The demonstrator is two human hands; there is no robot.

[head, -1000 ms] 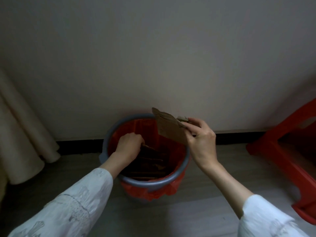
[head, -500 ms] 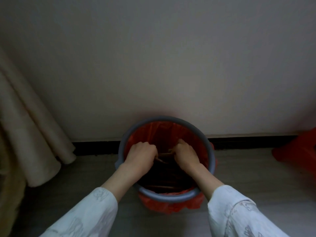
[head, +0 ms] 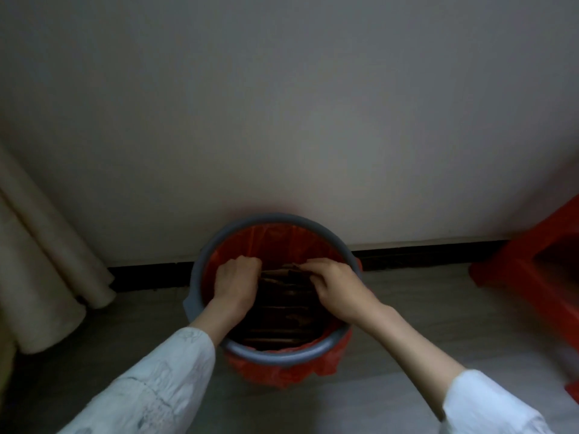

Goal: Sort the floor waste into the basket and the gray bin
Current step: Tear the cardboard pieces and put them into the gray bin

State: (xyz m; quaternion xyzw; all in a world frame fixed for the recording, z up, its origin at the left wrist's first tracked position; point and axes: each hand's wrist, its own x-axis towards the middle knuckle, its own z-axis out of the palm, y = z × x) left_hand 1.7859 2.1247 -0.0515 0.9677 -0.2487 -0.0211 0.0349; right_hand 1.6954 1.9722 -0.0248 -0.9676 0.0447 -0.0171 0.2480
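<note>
The gray bin [head: 275,355] with a red liner stands on the floor against the wall. Brown cardboard pieces [head: 282,311] fill it, stacked on edge. Both hands reach inside its mouth. My left hand [head: 236,285] is curled over the left end of the top cardboard piece. My right hand [head: 333,286] grips the right end of the same cardboard near the far rim. The basket is out of view.
A beige curtain [head: 47,277] hangs at the left down to the floor. A red plastic stool [head: 532,277] stands at the right. A black skirting strip runs along the wall behind the bin. Grey floor lies in front.
My right hand has brought its cardboard piece down from above the rim into the bin. Both hands now press on the cardboard inside; the view has shifted slightly.
</note>
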